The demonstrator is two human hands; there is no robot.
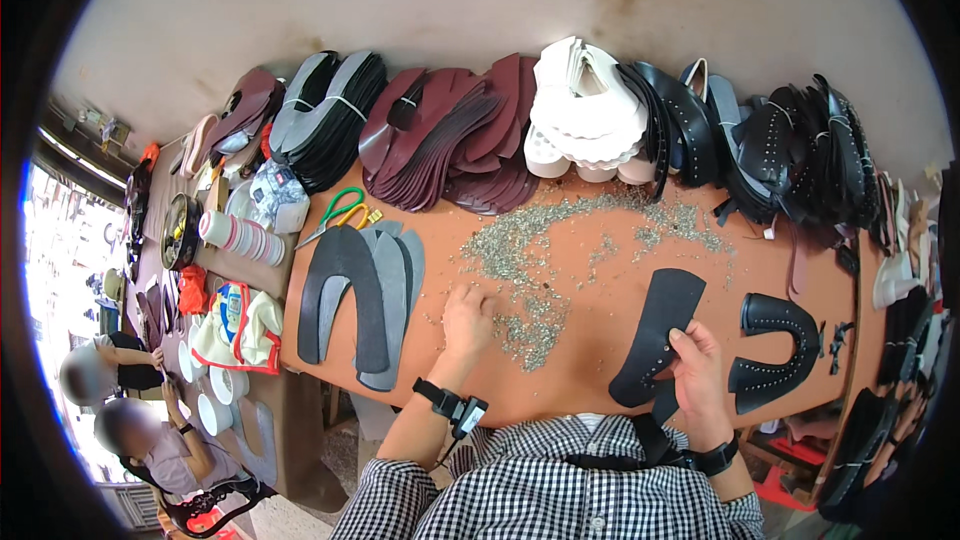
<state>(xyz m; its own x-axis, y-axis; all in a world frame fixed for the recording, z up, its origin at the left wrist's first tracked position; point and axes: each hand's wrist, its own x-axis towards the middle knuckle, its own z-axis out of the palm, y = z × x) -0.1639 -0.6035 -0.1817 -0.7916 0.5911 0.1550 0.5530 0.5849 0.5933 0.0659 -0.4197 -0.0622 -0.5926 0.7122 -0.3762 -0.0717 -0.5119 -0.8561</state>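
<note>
Studs [530,332] lie just right of the left hand [468,320], its grip unclear; the right hand [697,365] pinches a black strip [655,325] slanting away.

No lettering, number or sign can be read anywhere, even on the white-faced wrist device [468,417].

Upper centre: pale wall [450,0]. Below, left of centre: maroon stack [425,155]; right of centre: white stack [552,112]. Left of centre: green-handled scissors [327,221]. Left side: white-and-pink cylindrical stack [242,239], orange-red bag [191,290]. Lower left: two people [180,452].
</note>
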